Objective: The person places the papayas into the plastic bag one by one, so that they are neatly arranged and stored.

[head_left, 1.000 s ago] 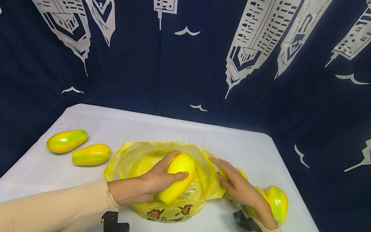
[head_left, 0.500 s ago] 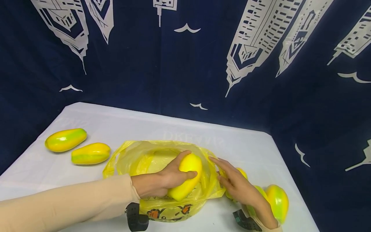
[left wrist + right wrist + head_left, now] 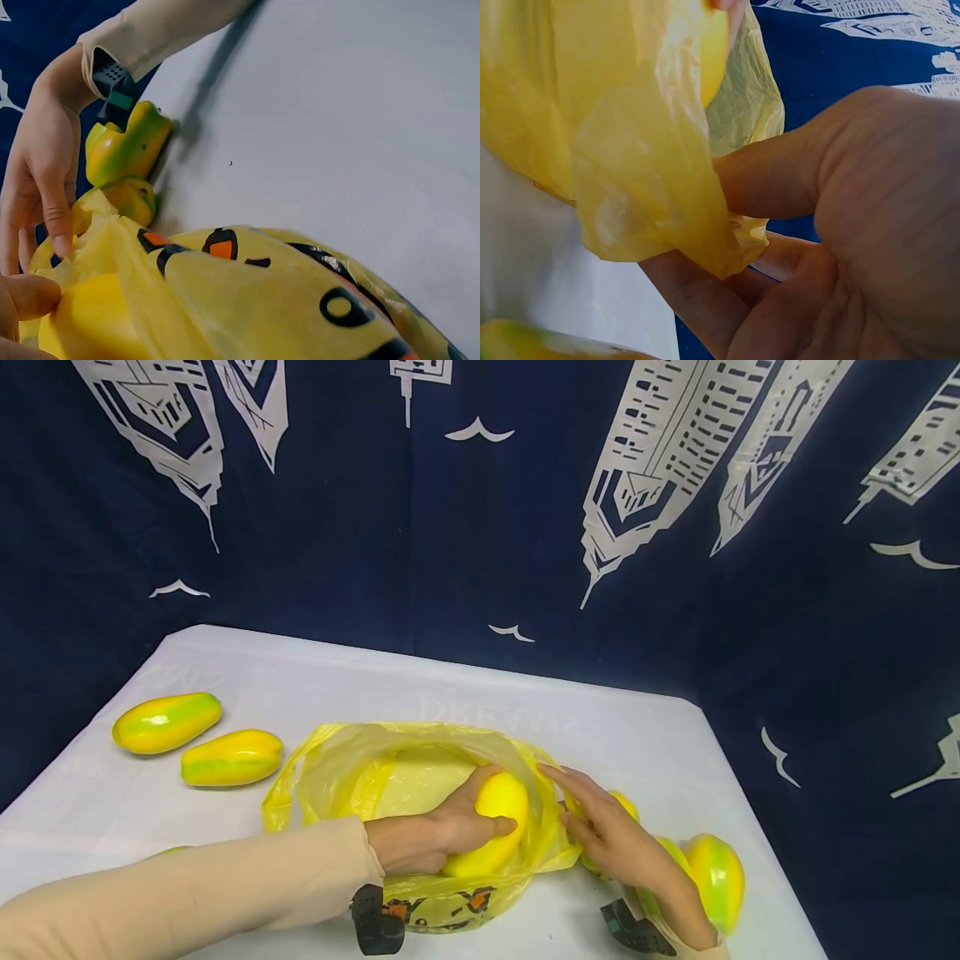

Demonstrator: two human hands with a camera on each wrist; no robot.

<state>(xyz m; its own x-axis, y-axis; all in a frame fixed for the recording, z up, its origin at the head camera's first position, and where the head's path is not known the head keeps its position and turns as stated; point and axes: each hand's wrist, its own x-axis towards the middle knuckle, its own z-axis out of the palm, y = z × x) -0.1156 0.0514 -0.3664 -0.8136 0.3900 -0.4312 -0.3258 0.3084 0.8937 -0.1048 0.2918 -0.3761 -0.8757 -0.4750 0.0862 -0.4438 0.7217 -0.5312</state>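
My left hand (image 3: pixel 461 827) grips a yellow papaya (image 3: pixel 498 822) inside the mouth of a yellow plastic bag (image 3: pixel 330 777). In the left wrist view, the thumb lies on that papaya (image 3: pixel 94 319), partly behind the printed bag wall. At the bag's right rim is my right hand (image 3: pixel 611 835). The right wrist view shows its thumb (image 3: pixel 772 176) on one side of the bag's edge (image 3: pixel 660 202) and fingers on the other, pinching the plastic. The bag stands with its mouth spread; its bottom is partly hidden by my left hand and the papaya.
Two yellow-green papayas (image 3: pixel 167 722) (image 3: pixel 232 758) lie left of the bag on the white table (image 3: pixel 615 727). More papayas (image 3: pixel 716 881) lie at the right, partly behind my right arm. Part of another (image 3: pixel 176 849) shows above my left sleeve. A dark blue printed cloth (image 3: pixel 337 543) hangs behind.
My left hand has moved right and lower into the bag with the papaya. The right hand stays at the bag's rim. A papaya edge now shows above my left sleeve.
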